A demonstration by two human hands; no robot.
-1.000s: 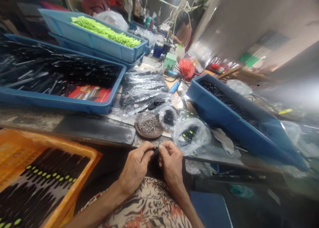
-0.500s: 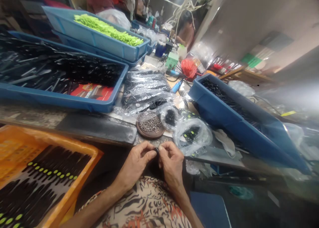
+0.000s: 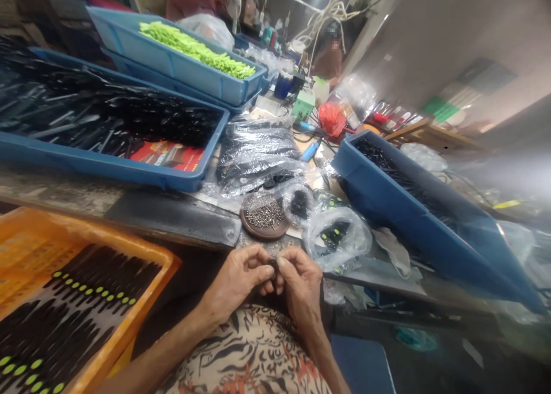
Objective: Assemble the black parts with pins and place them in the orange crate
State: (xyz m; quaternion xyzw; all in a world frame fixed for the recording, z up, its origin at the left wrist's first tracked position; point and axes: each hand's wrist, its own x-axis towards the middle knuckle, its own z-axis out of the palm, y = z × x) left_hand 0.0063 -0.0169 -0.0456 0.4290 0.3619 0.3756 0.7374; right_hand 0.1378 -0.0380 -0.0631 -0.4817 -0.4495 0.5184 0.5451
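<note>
As the person is facing the tabletop [image 3: 51,196], the left hand [image 3: 241,276] and the right hand [image 3: 303,276] are meeting just short of its near edge, above a patterned garment [image 3: 245,351]. Both hands are pinching narrowly, thumb to forefinger, on what is appearing as one small dark piece [image 3: 272,262]. It is sitting between the fingertips of the two, so neither hand is lying nearer; fingers are hiding most of it, and I cannot tell its long axis.

Straight beyond the fingertips, a round brown dish [image 3: 264,234] is resting near the edge, holding loose metal pins [image 3: 263,215]. To its right, an open clear plastic bag [image 3: 365,240] is containing dark parts with green spots [image 3: 332,233] and is crowding the space ahead of the right hand. A black strip [image 3: 172,216] is running along the edge to the dish's left.

Well left of the hands, an orange crate [image 3: 26,259] is holding rows of dark handles [image 3: 109,268]. Farther back, a blue bin [image 3: 387,205] is slanting across the right side.
</note>
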